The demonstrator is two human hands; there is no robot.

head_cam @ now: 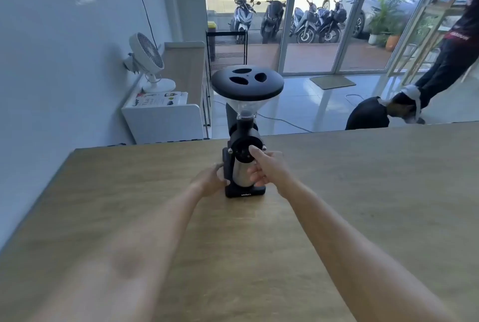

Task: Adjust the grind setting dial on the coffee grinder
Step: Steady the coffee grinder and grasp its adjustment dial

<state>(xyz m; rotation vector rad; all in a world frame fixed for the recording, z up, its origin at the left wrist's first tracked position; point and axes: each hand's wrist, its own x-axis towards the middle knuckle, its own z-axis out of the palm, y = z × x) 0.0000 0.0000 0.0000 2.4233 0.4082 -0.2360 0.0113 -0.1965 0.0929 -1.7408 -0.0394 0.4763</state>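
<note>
A black coffee grinder [245, 192] stands upright near the far edge of the wooden table [363, 179]. It has a clear hopper with a wide black lid [247, 83] and a silver cup below. Its round black grind dial [241, 151] faces me. My left hand [211, 181] is wrapped around the grinder's lower left side and base. My right hand [267, 168] reaches in from the right, its thumb pressed on the dial's right edge and the fingers curled beside the silver cup.
Beyond the table's far edge is a drop to a tiled floor. A white fan [147, 62] on a low white cabinet [163, 119] stands at the left. A person [445, 62] bends over a black bag [368, 116] at the right, by glass doors.
</note>
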